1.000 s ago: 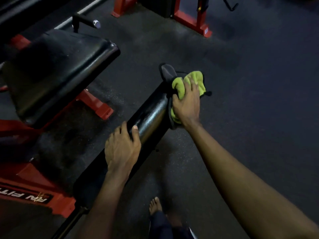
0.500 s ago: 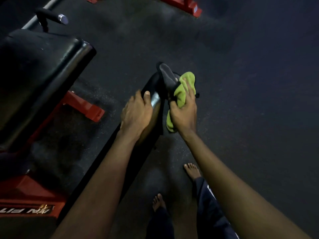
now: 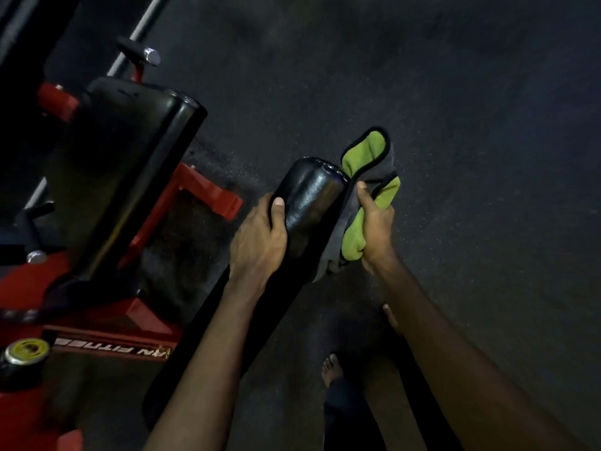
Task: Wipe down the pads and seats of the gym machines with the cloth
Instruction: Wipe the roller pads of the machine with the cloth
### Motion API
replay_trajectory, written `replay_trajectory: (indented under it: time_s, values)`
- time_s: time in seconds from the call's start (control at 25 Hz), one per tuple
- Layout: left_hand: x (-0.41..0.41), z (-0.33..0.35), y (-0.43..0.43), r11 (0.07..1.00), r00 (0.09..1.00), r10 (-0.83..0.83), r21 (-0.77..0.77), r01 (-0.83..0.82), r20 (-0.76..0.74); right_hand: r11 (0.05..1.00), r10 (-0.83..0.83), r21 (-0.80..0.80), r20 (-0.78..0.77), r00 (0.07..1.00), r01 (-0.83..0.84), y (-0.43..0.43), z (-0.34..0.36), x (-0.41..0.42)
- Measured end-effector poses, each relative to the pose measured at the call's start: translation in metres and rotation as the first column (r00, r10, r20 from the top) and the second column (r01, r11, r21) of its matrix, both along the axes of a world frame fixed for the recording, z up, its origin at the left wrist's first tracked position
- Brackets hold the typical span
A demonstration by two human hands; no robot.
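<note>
Since half a second ago my left hand [image 3: 260, 236] has slipped from the top of the long black pad [image 3: 309, 196] to its left flank, and a flap of the cloth [image 3: 369, 151] now stands up past the pad's rounded end. My left hand grips the pad just short of that end, thumb laid across the glossy top; the other fingers are hidden round the far side. My right hand [image 3: 375, 222] is closed round the green and grey cloth, bunching it and pressing it against the pad's right side, directly opposite my left hand.

The pad's vinyl shines where light catches it and runs back toward me at a slant, going dark under my left forearm. To its left sits a bigger seat pad [image 3: 130, 164], black and glossy too, tilted on a red frame [image 3: 208, 193] that rests on the floor. A silver bar [image 3: 143, 30] runs up behind the seat, with a black knob [image 3: 143, 53] near it. A lettered strip [image 3: 113, 349] lies along the frame at lower left; I cannot read it whole. The floor [image 3: 471, 125] is dark speckled rubber, dim all round. My bare feet [image 3: 331, 369] stand on it below the pad.
</note>
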State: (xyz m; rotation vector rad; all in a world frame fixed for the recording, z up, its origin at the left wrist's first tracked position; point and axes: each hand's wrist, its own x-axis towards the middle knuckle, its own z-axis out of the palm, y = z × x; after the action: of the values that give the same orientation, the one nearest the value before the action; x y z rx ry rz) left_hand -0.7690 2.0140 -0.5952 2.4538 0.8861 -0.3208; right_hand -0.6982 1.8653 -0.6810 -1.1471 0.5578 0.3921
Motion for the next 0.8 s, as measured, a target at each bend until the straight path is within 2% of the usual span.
replay_trajectory:
  time_s: [0.08, 0.16, 0.32, 0.44, 0.64, 0.68, 0.8]
  values:
    - [0.005, 0.004, -0.003, 0.996, 0.998, 0.062, -0.062, -0.064, -0.032, 0.990, 0.058, 0.131, -0.073, 0.996, -0.048, -0.011, -0.002, 0.006]
    - [0.014, 0.005, -0.008, 0.985, 0.986, 0.152, -0.078, -0.157, -0.067, 0.980, 0.118, 0.171, -0.111, 0.987, -0.098, -0.018, -0.008, 0.001]
    - [0.020, 0.003, -0.017, 0.980, 0.980, 0.190, 0.069, -0.186, -0.060, 0.920, 0.193, 0.375, -0.189, 0.963, -0.111, -0.016, -0.016, 0.018]
    - [0.020, 0.001, -0.015, 0.978, 0.978, 0.193, 0.103, -0.184, -0.084, 0.852, 0.278, 0.509, -0.246, 0.929, -0.120, -0.013, -0.020, 0.042]
    - [0.038, -0.005, 0.017, 0.930, 0.902, 0.316, -0.095, -0.356, -0.293, 0.879, 0.244, 0.464, -0.231, 0.942, -0.113, -0.029, -0.030, -0.005]
    - [0.038, -0.007, 0.019, 0.943, 0.923, 0.300, -0.073, -0.325, -0.240, 0.896, 0.205, 0.437, -0.253, 0.945, -0.078, -0.027, -0.028, -0.011]
    - [0.024, -0.006, 0.003, 0.983, 0.987, 0.127, 0.117, -0.139, 0.100, 0.963, 0.093, 0.268, -0.287, 0.953, -0.014, -0.014, -0.015, -0.007]
